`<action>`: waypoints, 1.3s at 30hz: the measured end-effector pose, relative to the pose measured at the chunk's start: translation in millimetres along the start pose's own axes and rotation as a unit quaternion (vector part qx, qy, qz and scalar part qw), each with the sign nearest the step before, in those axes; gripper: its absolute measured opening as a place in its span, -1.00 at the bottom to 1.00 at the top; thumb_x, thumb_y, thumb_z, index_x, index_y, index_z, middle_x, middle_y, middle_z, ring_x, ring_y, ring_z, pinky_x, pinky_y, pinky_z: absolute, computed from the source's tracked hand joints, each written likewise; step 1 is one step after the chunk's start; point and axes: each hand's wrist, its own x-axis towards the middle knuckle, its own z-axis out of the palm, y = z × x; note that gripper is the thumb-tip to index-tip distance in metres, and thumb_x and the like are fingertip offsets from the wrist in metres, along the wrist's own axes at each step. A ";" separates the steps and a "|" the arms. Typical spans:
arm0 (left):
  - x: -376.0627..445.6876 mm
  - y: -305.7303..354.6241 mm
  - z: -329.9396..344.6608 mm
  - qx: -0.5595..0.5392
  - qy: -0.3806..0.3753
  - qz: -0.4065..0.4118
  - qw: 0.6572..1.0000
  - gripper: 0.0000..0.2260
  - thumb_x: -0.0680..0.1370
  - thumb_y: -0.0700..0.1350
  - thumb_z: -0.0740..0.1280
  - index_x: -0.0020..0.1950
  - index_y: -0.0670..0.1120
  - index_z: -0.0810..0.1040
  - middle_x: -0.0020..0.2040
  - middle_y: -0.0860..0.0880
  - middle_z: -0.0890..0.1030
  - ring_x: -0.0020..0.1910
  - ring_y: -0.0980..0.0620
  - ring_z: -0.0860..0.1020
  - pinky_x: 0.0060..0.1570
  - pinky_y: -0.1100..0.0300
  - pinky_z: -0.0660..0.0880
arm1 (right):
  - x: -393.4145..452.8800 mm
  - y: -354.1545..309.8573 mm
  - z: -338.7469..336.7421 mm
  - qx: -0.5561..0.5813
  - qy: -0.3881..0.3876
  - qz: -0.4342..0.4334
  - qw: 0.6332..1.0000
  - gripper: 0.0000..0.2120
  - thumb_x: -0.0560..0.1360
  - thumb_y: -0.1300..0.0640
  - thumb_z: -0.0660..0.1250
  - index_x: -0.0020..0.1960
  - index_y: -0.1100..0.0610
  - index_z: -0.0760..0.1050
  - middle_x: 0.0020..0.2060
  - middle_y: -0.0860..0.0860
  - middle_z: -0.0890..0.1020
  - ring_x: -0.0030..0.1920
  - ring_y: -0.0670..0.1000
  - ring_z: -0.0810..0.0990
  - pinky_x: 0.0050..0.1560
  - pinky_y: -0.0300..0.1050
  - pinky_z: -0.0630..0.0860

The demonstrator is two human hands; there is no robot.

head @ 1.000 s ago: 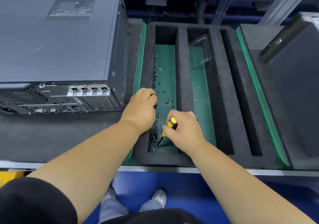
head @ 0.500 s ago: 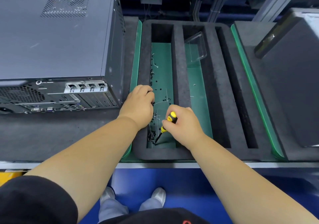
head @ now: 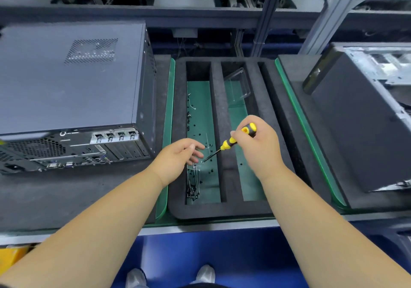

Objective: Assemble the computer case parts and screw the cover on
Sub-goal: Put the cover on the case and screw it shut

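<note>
**Screwdriver raised over the screw tray; case lies to the left**

The computer case (head: 71,83) lies on its side on dark grey foam matting (head: 55,194), its flat matte cover panel facing up with a rectangular patch of perforated vent holes. The rear face, towards the person, shows a honeycomb fan grille, silver slot covers and coloured ports. No writing can be read on it.

Just right of the case sits a black foam tray (head: 216,210) with rounded corners, divided into long slots floored in green. The left slot holds scattered small black screws (head: 193,191) and thin wire-like pieces. The next slot holds a clear plastic box (head: 237,85), tilted.

The right hand (head: 260,147) grips a screwdriver (head: 231,142), fingers curled round the yellow-and-black handle, the thin dark shaft slanting down and left, its tip over the left slot. The left hand (head: 178,156) hovers over the same slot, palm turned inward, fingers loosely bent, tips close to the screwdriver tip; whether it pinches a screw cannot be told.

A second dark case (head: 360,119) stands tilted at far right, bare metal showing.
</note>
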 end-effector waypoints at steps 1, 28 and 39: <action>-2.4 5.8 1.5 -0.049 -0.009 -0.014 0.999 -0.71 0.68 -0.16 0.11 0.07 0.02 0.62 -0.06 0.01 0.66 -0.08 0.06 0.62 -0.04 0.20 0.54 | 1.6 -4.6 -3.0 0.010 0.008 0.000 1.000 -0.81 0.43 0.18 0.36 -0.29 0.10 0.38 -0.49 -0.15 0.37 -0.44 -0.10 0.33 -0.44 -0.40 0.28; -62.4 49.7 -52.0 -0.378 -0.004 -0.025 0.925 -0.90 0.54 -0.34 0.33 -0.03 -0.17 0.57 -0.21 -0.05 0.65 -0.21 0.12 0.64 -0.22 0.35 0.58 | -35.1 -91.9 22.6 0.054 0.104 -0.045 0.992 -0.83 0.40 0.05 0.36 -0.30 0.06 0.42 -0.38 0.00 0.44 -0.31 0.02 0.43 -0.22 0.00 0.42; -113.7 42.9 -132.1 -0.344 -0.039 0.004 0.938 -0.89 0.53 -0.38 0.32 -0.04 -0.19 0.57 -0.19 -0.10 0.66 -0.24 0.10 0.63 -0.21 0.37 0.57 | -83.4 -142.6 92.1 0.028 0.114 -0.063 0.991 -0.82 0.40 0.02 0.36 -0.28 0.08 0.43 -0.30 0.20 0.44 -0.31 0.06 0.43 -0.23 0.05 0.45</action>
